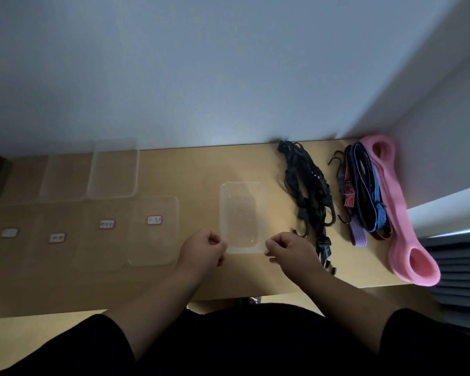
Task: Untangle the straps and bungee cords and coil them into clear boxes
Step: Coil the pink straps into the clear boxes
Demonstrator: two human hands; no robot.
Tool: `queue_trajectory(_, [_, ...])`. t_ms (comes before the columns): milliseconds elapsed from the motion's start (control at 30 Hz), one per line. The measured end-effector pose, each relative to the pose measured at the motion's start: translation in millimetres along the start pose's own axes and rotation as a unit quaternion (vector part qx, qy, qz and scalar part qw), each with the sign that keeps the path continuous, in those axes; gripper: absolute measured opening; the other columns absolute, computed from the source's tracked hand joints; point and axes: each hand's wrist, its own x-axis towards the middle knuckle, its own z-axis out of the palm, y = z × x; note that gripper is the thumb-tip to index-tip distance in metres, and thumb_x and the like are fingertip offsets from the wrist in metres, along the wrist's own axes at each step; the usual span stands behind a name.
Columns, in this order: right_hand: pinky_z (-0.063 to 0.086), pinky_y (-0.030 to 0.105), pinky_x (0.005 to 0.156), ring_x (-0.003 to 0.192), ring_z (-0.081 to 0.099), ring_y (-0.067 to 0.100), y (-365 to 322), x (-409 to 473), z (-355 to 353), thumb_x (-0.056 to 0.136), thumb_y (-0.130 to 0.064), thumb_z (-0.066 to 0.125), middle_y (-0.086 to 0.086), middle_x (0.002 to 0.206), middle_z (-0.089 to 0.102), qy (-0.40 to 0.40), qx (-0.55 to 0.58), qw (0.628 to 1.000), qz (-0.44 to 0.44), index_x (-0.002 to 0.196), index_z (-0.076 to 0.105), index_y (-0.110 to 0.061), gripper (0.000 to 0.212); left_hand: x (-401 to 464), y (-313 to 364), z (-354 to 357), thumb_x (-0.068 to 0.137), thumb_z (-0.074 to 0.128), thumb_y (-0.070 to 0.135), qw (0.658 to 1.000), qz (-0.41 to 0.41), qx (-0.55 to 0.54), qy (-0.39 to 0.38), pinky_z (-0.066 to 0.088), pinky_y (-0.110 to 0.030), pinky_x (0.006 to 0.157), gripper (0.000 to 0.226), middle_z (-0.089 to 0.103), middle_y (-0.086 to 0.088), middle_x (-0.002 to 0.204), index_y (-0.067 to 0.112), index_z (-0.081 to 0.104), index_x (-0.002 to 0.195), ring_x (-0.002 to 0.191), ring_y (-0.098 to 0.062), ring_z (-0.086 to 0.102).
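Along the left of the wooden surface (196,169) lie flat clear lids (152,232), several with small labels, and behind them a row of clear boxes (114,169) stands by the wall. Moving right, the person's left hand (204,249) sits at the near left corner of a clear box (240,217) set in the middle of the surface, its fingers curled in; whether they actually pinch the rim I cannot tell. The right hand (291,252) is at the near right corner of the same box, fingers also curled, thumb and forefinger seemingly on the rim. The box itself looks bare inside. Just right of it a tangle of black straps (308,191) with hooks and a buckle runs from the wall toward the near edge. Beyond that lies a bunch of striped bungee cords (364,194) in blue, red and purple, and touching them on the far right a wide pink band (399,213) stretches along the end of the surface.
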Motion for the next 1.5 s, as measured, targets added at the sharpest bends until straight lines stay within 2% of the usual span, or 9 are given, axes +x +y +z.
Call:
queue_trajectory(233, [0.061,0.044,0.082,0.072,0.072,0.009,-10,-9,9,0.097,-0.029,0.061,-0.01,0.073,0.075,0.016,-0.033,0.999,0.011,0.081,0.071,-0.025,0.019,-6,0,-18,0.09,0.068,0.026,0.997,0.01,0.076,-0.025,0.061,-0.046,0.075,0.013,0.071,-0.005,0.071,0.014,0.063,0.086,0.068,-0.022,0.072])
queue_trajectory(400, [0.061,0.041,0.08,0.079,0.072,0.014,-21,-22,16,0.097,-0.031,0.059,-0.005,0.078,0.075,0.061,-0.036,0.996,0.054,0.085,0.07,-0.027,0.017,4,2,-34,0.093,0.061,0.037,0.979,0.061,0.189,-0.048,0.053,-0.035,0.072,0.02,0.067,-0.002,0.08,0.019,0.062,0.083,0.078,-0.02,0.063])
queue_trajectory(533, [0.056,0.033,0.072,0.082,0.067,0.012,-25,-38,17,0.097,-0.04,0.055,-0.008,0.087,0.073,0.097,-0.096,0.988,0.065,0.094,0.068,-0.03,0.016,5,5,-43,0.095,0.055,0.041,0.961,0.119,0.247,-0.037,0.046,-0.034,0.067,0.025,0.06,0.002,0.079,0.02,0.058,0.081,0.074,-0.016,0.055])
queue_trajectory(667, [0.054,0.029,0.071,0.085,0.066,0.009,-25,-54,16,0.097,-0.04,0.054,-0.009,0.088,0.072,0.128,-0.078,0.986,0.077,0.095,0.068,-0.032,0.016,-4,16,-38,0.095,0.056,0.035,0.948,0.207,0.226,-0.086,0.047,-0.036,0.063,0.025,0.06,0.0,0.075,0.017,0.058,0.079,0.071,-0.017,0.058])
queue_trajectory(767, [0.055,0.032,0.074,0.086,0.066,0.011,-23,-64,10,0.097,-0.038,0.056,-0.009,0.088,0.073,0.155,-0.05,0.983,0.083,0.092,0.068,-0.032,0.015,-14,31,-24,0.095,0.058,0.034,0.927,0.273,0.23,-0.114,0.039,-0.028,0.053,0.029,0.055,0.003,0.065,0.016,0.055,0.072,0.059,-0.01,0.052])
queue_trajectory(867, [0.057,0.037,0.077,0.084,0.067,0.016,-18,-69,-5,0.096,-0.034,0.058,-0.005,0.084,0.073,0.188,-0.01,0.978,0.085,0.087,0.069,-0.029,0.015,-22,50,-2,0.094,0.06,0.032,0.917,0.302,0.226,-0.132,0.034,-0.015,0.046,0.03,0.052,0.008,0.06,0.027,0.052,0.066,0.053,-0.002,0.048])
queue_trajectory(1100, [0.053,0.028,0.069,0.073,0.065,0.013,14,-71,-77,0.095,-0.03,0.058,-0.006,0.072,0.07,0.241,0.014,0.968,0.064,0.077,0.067,-0.028,0.02,-38,94,77,0.093,0.064,0.035,0.881,0.36,0.262,-0.158,0.031,-0.014,0.048,0.023,0.056,0.008,0.064,0.024,0.058,0.074,0.056,-0.002,0.048])
queue_trajectory(1233, [0.056,0.04,0.068,0.074,0.066,0.024,47,-74,-142,0.096,-0.027,0.056,0.004,0.077,0.07,0.259,-0.003,0.964,0.067,0.086,0.068,-0.018,0.018,-54,120,140,0.093,0.064,0.034,0.873,0.36,0.269,-0.192,0.036,-0.014,0.049,0.021,0.056,0.01,0.062,0.026,0.058,0.075,0.053,0.003,0.05])
queue_trajectory(1500, [0.048,0.027,0.054,0.07,0.062,0.011,124,-78,-254,0.094,-0.025,0.058,-0.008,0.078,0.065,0.274,-0.066,0.953,0.114,0.077,0.062,-0.03,0.018,-82,149,263,0.096,0.061,0.036,0.867,0.309,0.303,-0.247,0.057,-0.039,0.076,0.025,0.073,-0.003,0.081,0.013,0.07,0.092,0.081,-0.022,0.068])
